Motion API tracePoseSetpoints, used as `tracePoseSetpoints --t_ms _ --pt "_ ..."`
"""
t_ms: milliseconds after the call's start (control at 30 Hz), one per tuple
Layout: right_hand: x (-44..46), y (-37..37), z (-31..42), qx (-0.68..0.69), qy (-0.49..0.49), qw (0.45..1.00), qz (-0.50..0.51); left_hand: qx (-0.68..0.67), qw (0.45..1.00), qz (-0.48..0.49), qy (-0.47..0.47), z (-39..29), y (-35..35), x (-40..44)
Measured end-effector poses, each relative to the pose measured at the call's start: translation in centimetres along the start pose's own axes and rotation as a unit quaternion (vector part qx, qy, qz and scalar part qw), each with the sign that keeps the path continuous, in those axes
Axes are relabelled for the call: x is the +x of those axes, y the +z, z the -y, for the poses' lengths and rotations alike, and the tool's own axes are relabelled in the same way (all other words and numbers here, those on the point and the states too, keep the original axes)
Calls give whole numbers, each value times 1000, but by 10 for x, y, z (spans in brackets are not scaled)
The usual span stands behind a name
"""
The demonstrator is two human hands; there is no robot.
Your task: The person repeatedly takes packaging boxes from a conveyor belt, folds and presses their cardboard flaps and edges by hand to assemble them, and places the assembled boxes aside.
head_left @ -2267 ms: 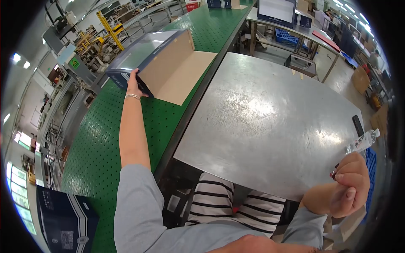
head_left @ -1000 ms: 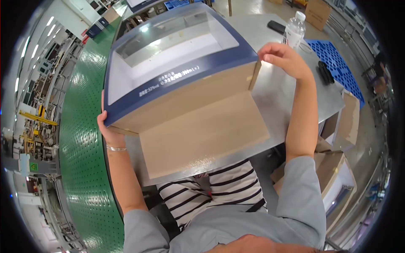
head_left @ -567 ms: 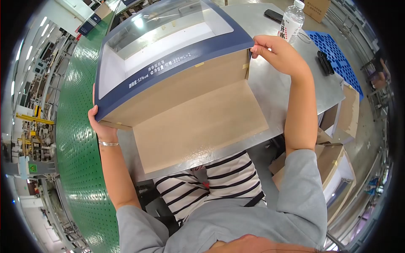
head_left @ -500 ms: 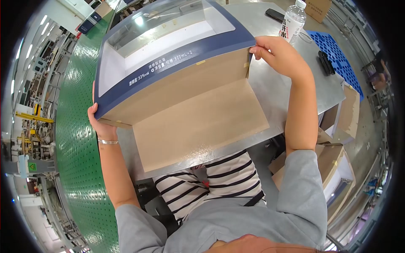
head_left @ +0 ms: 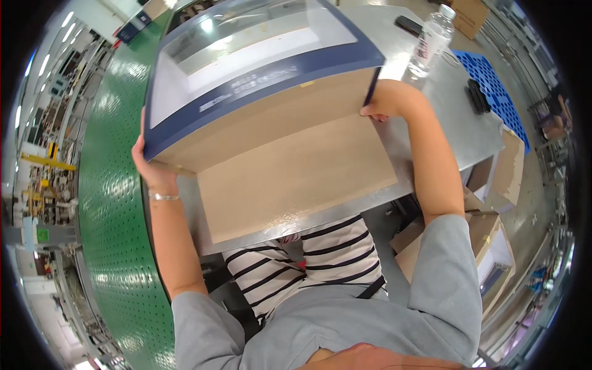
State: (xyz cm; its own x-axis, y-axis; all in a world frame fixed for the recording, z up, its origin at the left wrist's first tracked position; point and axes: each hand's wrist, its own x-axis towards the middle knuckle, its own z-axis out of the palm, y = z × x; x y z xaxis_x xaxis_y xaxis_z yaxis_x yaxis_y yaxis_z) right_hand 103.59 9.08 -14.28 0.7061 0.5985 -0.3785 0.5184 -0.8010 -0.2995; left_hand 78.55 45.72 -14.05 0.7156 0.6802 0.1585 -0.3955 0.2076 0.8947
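A large blue box (head_left: 259, 80) with a clear window on top lies on the metal table, its plain cardboard flap (head_left: 296, 179) stretched out towards my lap. At its left end, my left hand (head_left: 154, 169) grips the corner, thumb on the near side and fingers along the end wall. My right hand (head_left: 385, 102) holds the right end low down, near where the flap meets the side; some of its fingers are hidden behind the box wall.
The metal table (head_left: 444, 129) bears a water bottle (head_left: 431, 43), a black object (head_left: 408, 25) and a black clip-like item (head_left: 478, 97). A green perforated conveyor (head_left: 117, 203) runs along the left. Open cartons (head_left: 487, 240) stand at lower right beside a blue pallet (head_left: 493, 86).
The box came from the green conveyor onto the metal table. My right hand has since slid from the box's upper right corner down to its lower edge.
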Motion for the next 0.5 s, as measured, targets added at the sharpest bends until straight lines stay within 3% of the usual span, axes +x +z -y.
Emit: tracePoseSetpoints --t_ms 67,100,233,500 --pt "10 3 -16 -6 -18 1000 12 -13 997 -73 18 11 6 -1" --pt "13 13 -2 -1 -25 1000 9 -4 992 -128 22 5 -25 -2" --pt "19 4 -1 48 -13 999 13 112 953 -266 94 32 -50 4" --pt "50 -13 28 39 1 999 31 389 873 -50 291 46 -87 25"
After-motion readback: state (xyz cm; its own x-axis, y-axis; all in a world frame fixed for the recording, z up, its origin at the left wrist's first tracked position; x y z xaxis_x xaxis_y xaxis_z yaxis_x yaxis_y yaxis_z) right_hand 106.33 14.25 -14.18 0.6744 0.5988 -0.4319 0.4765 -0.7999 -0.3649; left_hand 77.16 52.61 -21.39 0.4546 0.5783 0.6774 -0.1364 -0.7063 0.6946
